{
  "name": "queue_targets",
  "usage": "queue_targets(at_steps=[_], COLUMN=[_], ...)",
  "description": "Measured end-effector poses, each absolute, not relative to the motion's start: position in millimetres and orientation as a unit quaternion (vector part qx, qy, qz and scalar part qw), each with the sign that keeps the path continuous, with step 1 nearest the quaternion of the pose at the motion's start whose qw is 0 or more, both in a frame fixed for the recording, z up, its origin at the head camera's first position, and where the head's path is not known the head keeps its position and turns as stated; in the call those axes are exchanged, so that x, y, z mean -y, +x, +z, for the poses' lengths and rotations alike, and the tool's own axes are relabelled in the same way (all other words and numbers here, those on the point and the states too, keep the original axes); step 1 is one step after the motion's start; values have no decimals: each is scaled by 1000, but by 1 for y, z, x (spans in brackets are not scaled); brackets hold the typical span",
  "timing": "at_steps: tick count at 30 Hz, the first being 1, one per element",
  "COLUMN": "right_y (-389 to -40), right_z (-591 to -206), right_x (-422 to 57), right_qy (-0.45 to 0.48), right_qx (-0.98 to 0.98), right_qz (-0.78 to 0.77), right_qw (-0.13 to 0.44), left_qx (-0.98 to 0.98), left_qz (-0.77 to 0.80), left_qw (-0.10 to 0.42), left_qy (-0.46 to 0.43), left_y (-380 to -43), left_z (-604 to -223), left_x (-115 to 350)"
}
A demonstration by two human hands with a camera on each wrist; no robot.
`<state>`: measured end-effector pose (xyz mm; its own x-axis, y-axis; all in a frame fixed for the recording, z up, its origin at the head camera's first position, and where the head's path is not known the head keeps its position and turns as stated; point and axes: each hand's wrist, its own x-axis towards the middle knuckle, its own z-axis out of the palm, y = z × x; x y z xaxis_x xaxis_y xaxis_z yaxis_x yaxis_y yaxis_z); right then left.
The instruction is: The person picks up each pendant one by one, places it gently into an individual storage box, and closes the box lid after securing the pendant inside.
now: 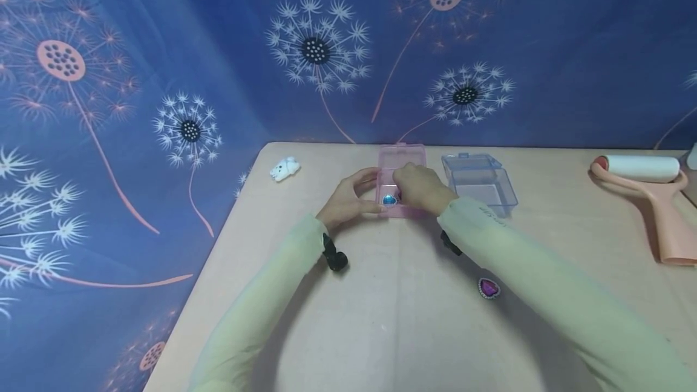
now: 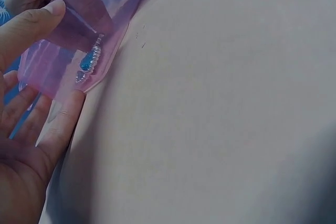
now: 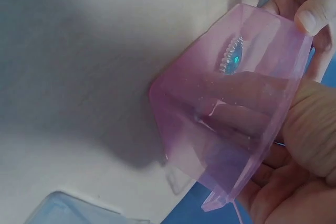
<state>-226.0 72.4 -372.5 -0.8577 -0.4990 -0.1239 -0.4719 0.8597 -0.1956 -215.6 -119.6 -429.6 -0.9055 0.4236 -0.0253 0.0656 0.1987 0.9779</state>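
A pink see-through plastic box (image 1: 402, 155) stands on the table with its lid open toward the back. Its left side is held by my left hand (image 1: 348, 200), thumb at the rim and fingers spread along the outside wall in the left wrist view. My right hand (image 1: 420, 187) reaches into the box, its fingers showing through the pink wall (image 3: 178, 90) in the right wrist view. Beside those fingers lies a blue gem (image 1: 389, 199) with a beaded silver edge, inside the box. I cannot tell whether the right fingertips hold anything.
Right of the pink box stands a clear bluish box (image 1: 481, 189). A purple heart-shaped gem (image 1: 489, 288) lies near the right forearm. At the back left is a small white animal figure (image 1: 285, 169). A lint roller (image 1: 642, 168) with a peach handle lies at the far right.
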Motion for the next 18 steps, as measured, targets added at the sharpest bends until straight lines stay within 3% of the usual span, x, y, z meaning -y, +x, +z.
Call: queue_targets(at_steps=[6, 13, 18], right_y=[-227, -215, -196], right_z=[-370, -360, -355], right_x=[-80, -96, -111], right_qy=[-264, -301, -278], right_qx=[-953, -934, -923], right_qz=[-110, -188, -264], right_qw=[98, 40, 30], left_qx=[-743, -753, -757], left_qz=[628, 617, 615], left_qw=[159, 157, 145], left_qy=[167, 164, 168], left_y=[-217, -216, -215], left_z=[-430, -430, -429], left_x=[118, 118, 119])
